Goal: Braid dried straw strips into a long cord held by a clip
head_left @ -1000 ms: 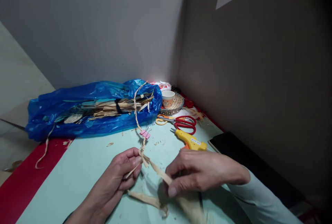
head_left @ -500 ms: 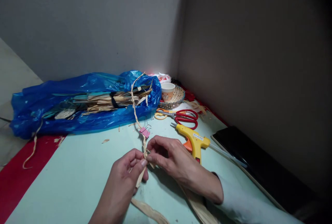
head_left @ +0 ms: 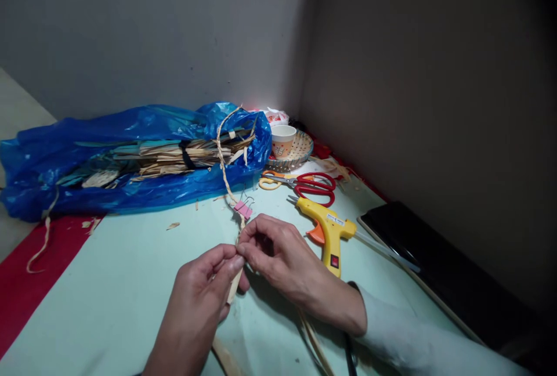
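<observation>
The thin, cream-coloured braided plant-fibre cord (head_left: 221, 158) runs from the crinkled blue plastic bag (head_left: 108, 126), beyond the pink metal binder clip (head_left: 243, 209), through that clip and down to both hands on its near side. A second ago the right hand (head_left: 282, 260) was well apart from the left, to the right of the clip, drawing out a strip; now its thumb and fingertips pinch the cord's near end, touching the left. The left hand (head_left: 204, 283) keeps its pinch there, a flat pale strip showing under its fingers; the exact strands gripped are hidden. The yellow plastic glue gun (head_left: 333, 219), right of the clip, now shows its handle, which the right hand covered then.

Left of the clip and nearer, a broad stretch of pale green tabletop (head_left: 130, 266) reaches the red band (head_left: 47, 254) at its side. Room is tighter to the clip's right: glue gun, then a flat, glossy black object (head_left: 413, 242). Red-handled metal scissors (head_left: 315, 187) lie beyond and right of it.
</observation>
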